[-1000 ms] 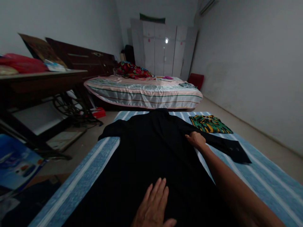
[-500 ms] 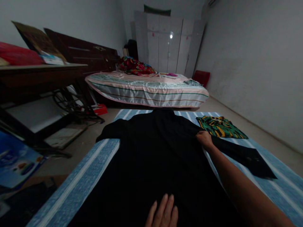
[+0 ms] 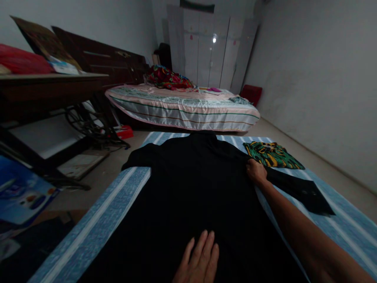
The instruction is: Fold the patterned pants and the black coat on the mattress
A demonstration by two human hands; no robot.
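Observation:
A black long-sleeved shirt point(image 3: 191, 188) lies spread out before me with its collar at the far end. My left hand point(image 3: 198, 259) rests flat on the lower middle of the shirt, fingers stretched out. At the right shoulder, my right hand point(image 3: 256, 171) is closed on the cloth where the sleeve begins. That sleeve point(image 3: 300, 190) extends to the right, with buttons at its cuff. On the left side only a short stretch of sleeve point(image 3: 140, 157) shows; the rest of it is hidden.
The shirt lies on a blue-and-white striped cover point(image 3: 126, 196). A folded green, yellow and black patterned cloth point(image 3: 272, 155) sits at the far right. Beyond stands a bed point(image 3: 182, 114). To the left are a sewing-machine table point(image 3: 53, 84) and a blue box point(image 3: 23, 192).
The view has shifted slightly. My right hand keeps its hold at the shoulder, and the cuff on the right has drawn a little inward. My left hand stays flat on the shirt.

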